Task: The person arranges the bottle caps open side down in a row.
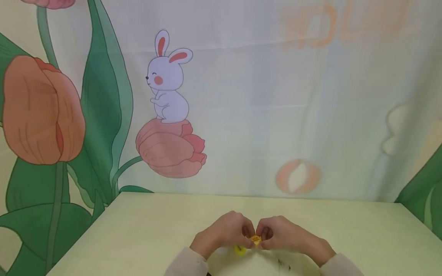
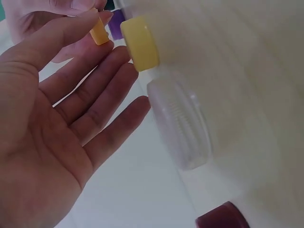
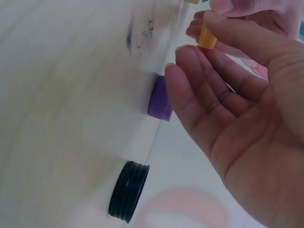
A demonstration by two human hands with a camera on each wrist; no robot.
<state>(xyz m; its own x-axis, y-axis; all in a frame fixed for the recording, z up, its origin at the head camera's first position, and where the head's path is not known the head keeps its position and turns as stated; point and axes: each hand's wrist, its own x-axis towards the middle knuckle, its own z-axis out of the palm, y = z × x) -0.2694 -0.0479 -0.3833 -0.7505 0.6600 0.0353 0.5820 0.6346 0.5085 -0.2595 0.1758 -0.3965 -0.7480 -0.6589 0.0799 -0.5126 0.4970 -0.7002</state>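
Left hand (image 1: 226,232) pinches the left side of a small orange cap (image 1: 256,240) between thumb and forefinger, its other fingers loosely spread. That cap sits between 5 and 6 o'clock in the head view; its top bears dark lettering, too small to read.

Left to right along the tabletop (image 1: 148,230), a maroon cap (image 2: 223,217) shows partly at 5 o'clock in the left wrist view. Next comes a clear cap (image 2: 178,123), just right of centre there, then a yellow cap (image 1: 239,250) at the orange one's 8 o'clock, carrying an illegible dark mark. Right hand (image 1: 286,235) pinches the orange cap's opposite side, remaining fingers loosely extended. Dark smudges (image 1: 284,264) mark the surface at the cap's 4 o'clock. In the right wrist view, a purple cap (image 3: 159,99) stands near centre and a ridged black cap (image 3: 128,192) between 6 and 7 o'clock.

Blurred orange letter-like shapes (image 1: 331,27) on the backdrop (image 1: 241,96), between 1 and 2 o'clock in the head view, cannot be read.
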